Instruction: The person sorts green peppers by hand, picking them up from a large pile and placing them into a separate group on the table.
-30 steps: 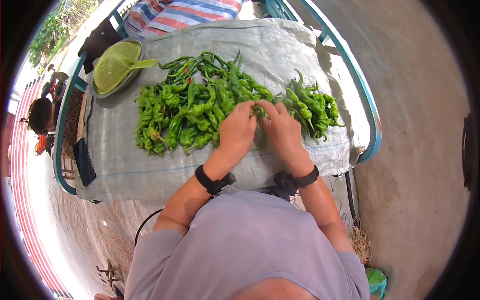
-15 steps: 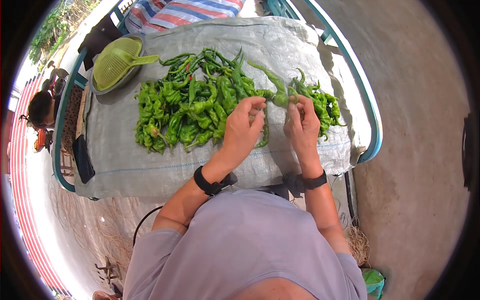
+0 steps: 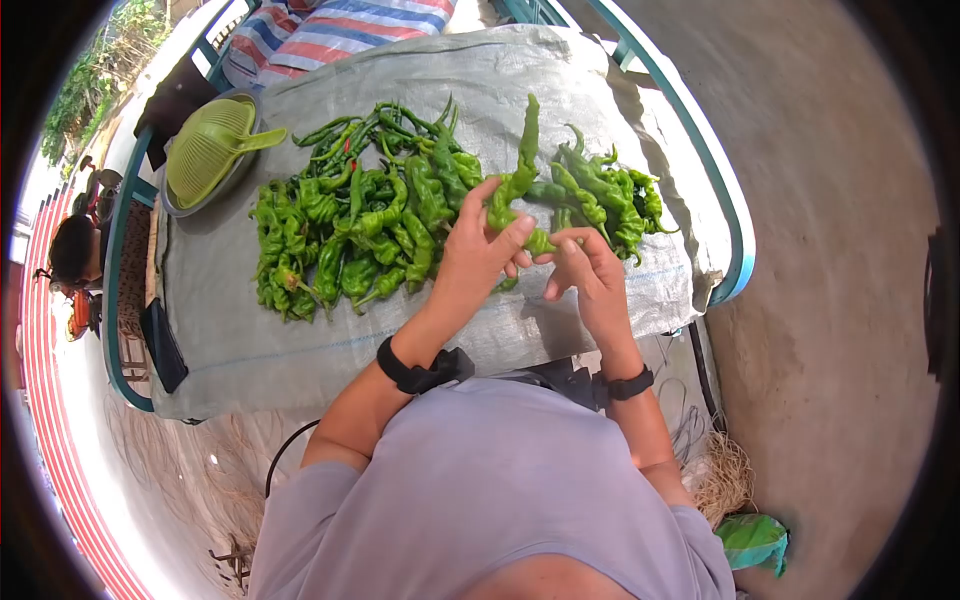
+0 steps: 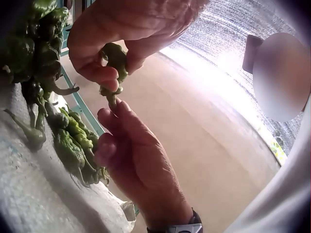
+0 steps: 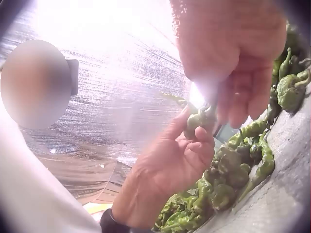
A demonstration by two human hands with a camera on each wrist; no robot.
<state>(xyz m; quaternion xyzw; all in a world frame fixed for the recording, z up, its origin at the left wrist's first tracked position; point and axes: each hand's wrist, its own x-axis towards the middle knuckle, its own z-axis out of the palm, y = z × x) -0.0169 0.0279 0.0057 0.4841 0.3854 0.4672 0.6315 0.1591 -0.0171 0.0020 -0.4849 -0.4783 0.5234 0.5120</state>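
Observation:
A long, wrinkled green pepper (image 3: 522, 170) is held up over the grey woven sheet, its tip pointing away from the person. My left hand (image 3: 468, 250) grips its thick lower part between thumb and fingers. Thumb and forefinger of my right hand (image 3: 595, 285) pinch the stem end; the left wrist view shows the pepper's stem (image 4: 112, 101) between those fingertips. Left of the hands spreads a large pile of green peppers (image 3: 345, 215), with a little red among them. Beyond the right hand lies a smaller pepper pile (image 3: 615, 200).
The grey sheet (image 3: 270, 365) covers a surface framed by teal metal rails (image 3: 735, 215). A yellow-green colander (image 3: 205, 155) sits in a metal basin (image 3: 185, 210) at the back left. A dark flat object (image 3: 163, 345) lies at the left edge. Striped fabric (image 3: 340, 40) lies behind.
Both hands were together at the piles, then the right hand lifted a pepper from the right. Now the left hand holds that pepper too, and the right has shifted to its stem end.

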